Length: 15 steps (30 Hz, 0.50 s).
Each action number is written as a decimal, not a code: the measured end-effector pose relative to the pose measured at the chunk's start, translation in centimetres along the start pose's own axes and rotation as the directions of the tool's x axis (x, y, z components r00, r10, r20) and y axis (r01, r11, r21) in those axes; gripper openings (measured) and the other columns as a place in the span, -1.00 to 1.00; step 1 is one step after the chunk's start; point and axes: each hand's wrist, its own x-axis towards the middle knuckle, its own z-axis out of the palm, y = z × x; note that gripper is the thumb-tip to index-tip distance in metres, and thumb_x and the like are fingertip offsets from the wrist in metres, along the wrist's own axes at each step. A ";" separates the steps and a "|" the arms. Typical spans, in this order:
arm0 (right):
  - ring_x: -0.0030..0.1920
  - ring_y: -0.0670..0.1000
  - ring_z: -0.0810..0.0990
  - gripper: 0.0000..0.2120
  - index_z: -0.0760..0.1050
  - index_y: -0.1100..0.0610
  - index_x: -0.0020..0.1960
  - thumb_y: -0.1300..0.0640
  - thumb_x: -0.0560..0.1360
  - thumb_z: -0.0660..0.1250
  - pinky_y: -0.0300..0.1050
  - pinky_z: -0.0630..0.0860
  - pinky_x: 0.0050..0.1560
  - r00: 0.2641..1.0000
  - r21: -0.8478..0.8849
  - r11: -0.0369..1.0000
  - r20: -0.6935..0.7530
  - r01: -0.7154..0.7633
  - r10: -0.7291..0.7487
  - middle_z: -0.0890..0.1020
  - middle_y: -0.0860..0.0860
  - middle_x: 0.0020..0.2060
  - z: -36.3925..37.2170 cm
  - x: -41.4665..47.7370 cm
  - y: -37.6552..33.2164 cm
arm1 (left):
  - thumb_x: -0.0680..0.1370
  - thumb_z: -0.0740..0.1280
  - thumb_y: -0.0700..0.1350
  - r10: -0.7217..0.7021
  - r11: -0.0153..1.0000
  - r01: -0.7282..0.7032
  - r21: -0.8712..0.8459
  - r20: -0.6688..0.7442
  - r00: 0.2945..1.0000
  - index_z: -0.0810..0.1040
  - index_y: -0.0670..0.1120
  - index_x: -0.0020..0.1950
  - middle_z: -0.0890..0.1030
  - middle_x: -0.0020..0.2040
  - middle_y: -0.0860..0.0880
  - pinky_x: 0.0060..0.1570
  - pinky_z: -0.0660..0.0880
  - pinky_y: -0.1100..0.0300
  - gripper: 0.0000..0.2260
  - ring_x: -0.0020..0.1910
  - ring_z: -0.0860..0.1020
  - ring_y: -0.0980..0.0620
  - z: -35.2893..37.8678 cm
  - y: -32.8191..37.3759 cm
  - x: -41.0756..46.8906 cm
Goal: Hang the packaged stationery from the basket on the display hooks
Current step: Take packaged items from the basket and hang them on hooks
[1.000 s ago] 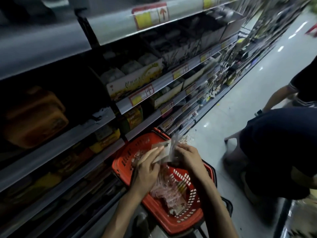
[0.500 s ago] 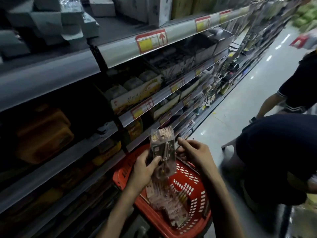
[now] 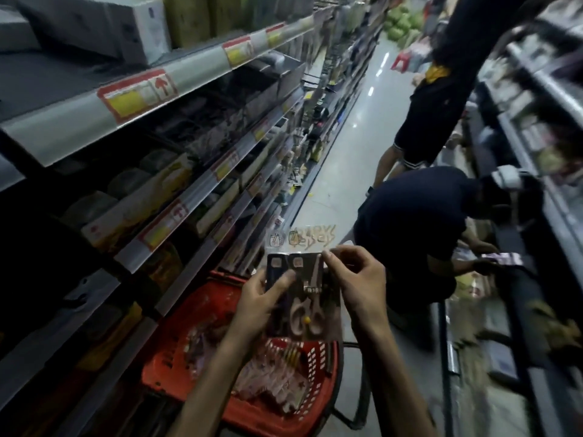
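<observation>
The left hand [image 3: 257, 299] grips two overlapping scissors packs [image 3: 307, 302] from the left, its thumb curled across their front, while the right hand [image 3: 358, 280] pinches the upper right edge of the front pack between thumb and fingertips. The packs are held upright above the red basket [image 3: 167, 357]. More clear packets [image 3: 271, 384] lie in the basket, which stands beside the store shelving [image 3: 195, 197].

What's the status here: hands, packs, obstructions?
Grips: left hand holds scissor packs, right hand pinches their top corner. Packs above red basket, not yet hung. Ahead right, crouching person in aisle.
</observation>
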 end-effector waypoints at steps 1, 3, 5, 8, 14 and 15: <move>-0.15 -0.08 0.70 -0.93 0.67 0.16 -0.08 0.17 0.51 0.53 -0.19 0.60 -0.12 0.999 0.025 1.000 -0.032 0.004 -0.003 0.73 0.06 -0.17 -1.1 -0.2 -0.4 | 0.58 0.40 -0.01 0.007 1.000 -0.007 0.006 0.004 1.000 0.68 -0.03 0.15 0.77 0.06 -0.03 0.00 0.62 0.21 -0.80 0.07 0.73 0.00 0.9 0.4 0.1; -0.20 -0.12 0.65 -0.88 0.61 0.24 -0.07 0.20 0.53 0.51 -0.26 0.56 -0.21 0.996 0.103 0.995 -0.087 0.020 -0.011 0.69 0.09 -0.19 -3.7 -1.2 -1.4 | 0.66 0.33 -0.06 0.026 0.998 -0.027 0.049 0.017 1.000 0.69 0.00 0.09 0.78 0.00 0.05 -0.02 0.59 0.28 -0.86 0.02 0.72 0.12 3.0 1.3 -0.2; -0.16 -0.11 0.66 -0.89 0.55 0.23 -0.04 0.24 0.55 0.47 -0.28 0.56 -0.23 0.994 0.195 0.981 -0.109 0.019 0.002 0.68 0.08 -0.16 -5.5 -1.8 -2.2 | 0.69 0.33 -0.07 0.054 0.996 -0.055 0.070 0.017 0.998 0.68 -0.02 0.10 0.77 -0.01 0.11 0.02 0.57 0.32 -0.87 0.03 0.70 0.20 4.2 1.7 -0.3; -0.01 0.01 0.74 -0.83 0.48 0.18 0.08 0.38 0.57 0.37 -0.13 0.66 -0.12 0.989 0.339 0.940 -0.149 0.034 0.018 0.75 0.09 -0.07 -9.3 -3.5 -3.3 | 0.61 0.43 0.15 0.048 0.997 -0.049 0.061 0.015 0.999 0.66 -0.11 0.27 0.74 0.16 -0.06 0.25 0.61 -0.01 -0.61 0.19 0.70 -0.01 7.1 2.9 -1.8; -0.06 0.00 0.72 -0.85 0.63 0.05 0.10 0.24 0.58 0.42 -0.10 0.64 -0.09 0.933 0.372 0.925 -0.353 0.076 0.065 0.75 0.03 -0.07 -18.1 -8.9 -2.7 | 0.69 0.33 -0.10 0.029 0.992 -0.046 0.121 0.138 0.990 0.70 -0.13 0.09 0.76 -0.01 -0.14 0.15 0.62 -0.18 -0.82 0.08 0.71 -0.24 14.8 3.1 -8.0; -0.03 0.04 0.72 -0.90 0.65 0.04 0.08 0.19 0.60 0.41 -0.02 0.64 -0.02 0.917 0.358 0.930 -0.393 0.083 0.069 0.75 0.03 -0.07 -19.6 -10.2 -2.1 | 0.68 0.33 -0.10 0.027 0.989 -0.050 0.139 0.159 0.987 0.71 -0.14 0.08 0.76 -0.02 -0.13 0.12 0.62 -0.15 -0.82 0.07 0.71 -0.24 16.0 2.7 -9.3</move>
